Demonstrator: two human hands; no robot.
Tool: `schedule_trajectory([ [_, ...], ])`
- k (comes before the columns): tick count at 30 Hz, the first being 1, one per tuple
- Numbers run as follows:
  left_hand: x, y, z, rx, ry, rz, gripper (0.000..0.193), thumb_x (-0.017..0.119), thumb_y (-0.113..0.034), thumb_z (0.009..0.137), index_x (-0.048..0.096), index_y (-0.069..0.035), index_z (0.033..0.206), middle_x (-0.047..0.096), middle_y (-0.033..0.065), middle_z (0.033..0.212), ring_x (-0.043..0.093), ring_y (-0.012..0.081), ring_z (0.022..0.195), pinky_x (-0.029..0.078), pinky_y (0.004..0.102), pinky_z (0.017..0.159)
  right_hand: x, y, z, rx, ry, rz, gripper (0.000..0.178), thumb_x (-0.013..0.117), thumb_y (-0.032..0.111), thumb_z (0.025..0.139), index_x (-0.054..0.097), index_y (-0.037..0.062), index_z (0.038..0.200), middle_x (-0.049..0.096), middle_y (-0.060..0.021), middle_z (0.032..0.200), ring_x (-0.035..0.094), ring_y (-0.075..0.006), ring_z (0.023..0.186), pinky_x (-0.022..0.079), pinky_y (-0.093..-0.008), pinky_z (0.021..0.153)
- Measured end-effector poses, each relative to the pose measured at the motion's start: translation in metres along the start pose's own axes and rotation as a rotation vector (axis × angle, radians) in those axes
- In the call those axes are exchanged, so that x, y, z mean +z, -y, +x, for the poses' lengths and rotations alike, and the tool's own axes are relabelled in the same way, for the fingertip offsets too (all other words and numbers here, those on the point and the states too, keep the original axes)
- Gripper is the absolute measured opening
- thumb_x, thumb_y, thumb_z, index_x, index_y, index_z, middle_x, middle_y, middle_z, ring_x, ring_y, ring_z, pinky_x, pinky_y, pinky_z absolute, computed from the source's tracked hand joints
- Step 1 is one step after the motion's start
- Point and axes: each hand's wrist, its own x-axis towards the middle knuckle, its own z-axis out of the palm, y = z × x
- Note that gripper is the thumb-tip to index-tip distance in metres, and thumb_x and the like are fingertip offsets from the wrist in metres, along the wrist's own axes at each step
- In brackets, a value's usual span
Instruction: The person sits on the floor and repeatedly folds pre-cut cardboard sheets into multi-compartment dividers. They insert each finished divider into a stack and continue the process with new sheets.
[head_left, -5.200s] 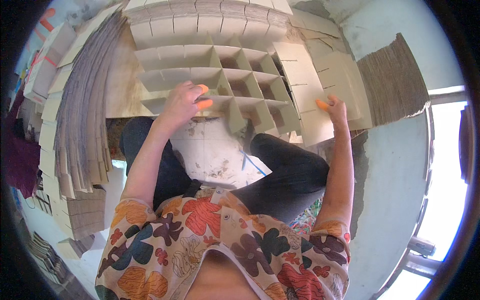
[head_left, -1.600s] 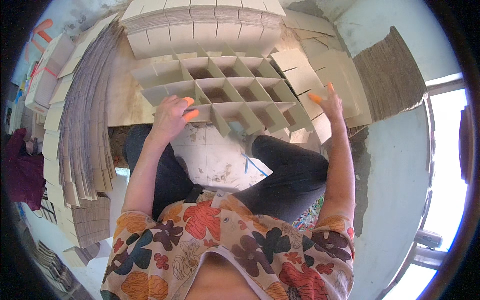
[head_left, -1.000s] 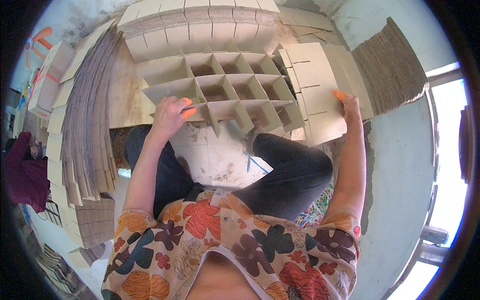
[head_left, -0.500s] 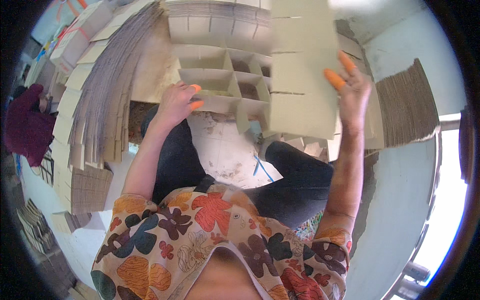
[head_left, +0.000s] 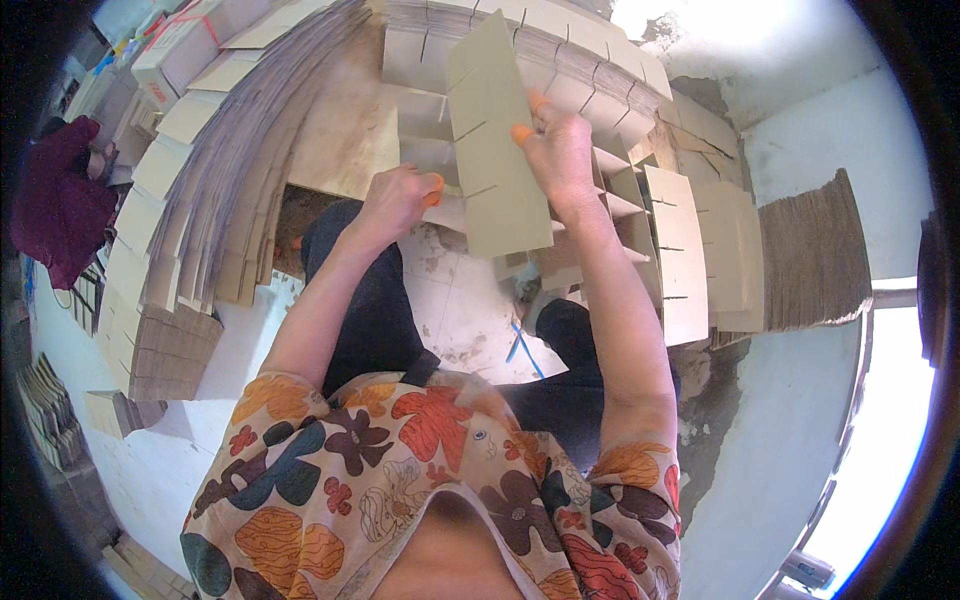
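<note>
A slotted strip of tan cardboard [head_left: 495, 150] stands tilted in front of me, gripped along its right edge by my right hand [head_left: 562, 155]. Behind it is a cardboard divider grid [head_left: 425, 108] with open square cells, its middle hidden by the strip. My left hand [head_left: 400, 205] is closed at the grid's near left edge and seems to pinch it, though the fingertips are partly hidden. Orange finger covers show on both hands. At the grid's right end stands another slotted cardboard piece [head_left: 678, 255].
A long row of stacked cardboard sheets [head_left: 215, 165] curves along the left. More slotted strips [head_left: 590, 70] stand in a row behind the grid. A cardboard stack [head_left: 815, 250] is at the right wall. Another person in a dark red garment [head_left: 62, 205] sits far left.
My right hand has moved left with the cardboard strip, which now leans over the grid's middle. The grid's right part has come into sight. My left hand stays at the near left edge.
</note>
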Motion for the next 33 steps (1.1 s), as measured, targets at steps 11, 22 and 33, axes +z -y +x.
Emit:
schedule_trajectory([
  [11,0.002,0.001,0.004,-0.031,0.011,0.067,0.01,0.068,-0.014,0.072,0.061,-0.011,0.078,0.06,0.0071,0.068,0.059,0.0265,0.069,0.048,0.0398,0.057,0.007,0.002,0.029,-0.162,0.13,-0.098,0.018,0.062,0.003,0.07,0.06,-0.0045,0.086,0.058,-0.0286,0.075,0.058,-0.0441,0.08,0.048,-0.0468,0.072],
  [22,0.003,0.002,0.006,-0.07,0.024,0.067,0.008,0.068,-0.012,0.071,0.062,-0.009,0.075,0.06,0.0064,0.068,0.06,0.0258,0.071,0.048,0.0387,0.059,0.026,0.013,0.014,-0.142,0.021,-0.16,0.014,0.06,0.001,0.073,0.06,-0.0054,0.085,0.059,-0.0269,0.073,0.06,-0.042,0.072,0.048,-0.0453,0.063],
  [33,0.008,0.004,0.006,0.002,-0.029,0.043,0.01,0.069,-0.014,0.07,0.061,-0.008,0.073,0.059,0.0081,0.066,0.059,0.027,0.068,0.048,0.0395,0.057,0.065,-0.02,0.003,-0.117,0.169,-0.143,0.008,0.059,0.001,0.074,0.061,-0.0038,0.079,0.06,-0.0254,0.073,0.061,-0.041,0.073,0.049,-0.0466,0.065],
])
